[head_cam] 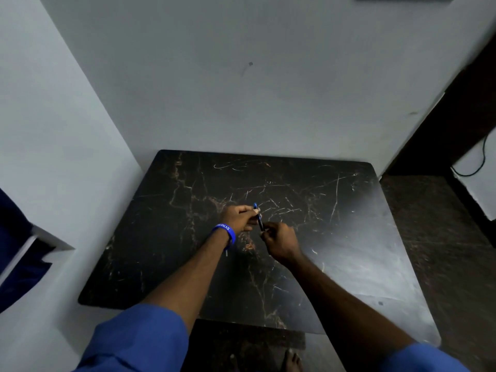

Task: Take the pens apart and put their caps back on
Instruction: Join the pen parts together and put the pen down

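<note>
pen [259,217]: blue | table [335,237]: black, veined | wristband [226,232]: blue

Dim overall; soft glare seen on right of the dark marble-patterned bench [335,237]. Edges bent by wide-angle lens; slight blur w/ grain noted.

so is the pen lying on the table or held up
Held up: the pen is pinched between left hand and right hand, above the table.
</note>
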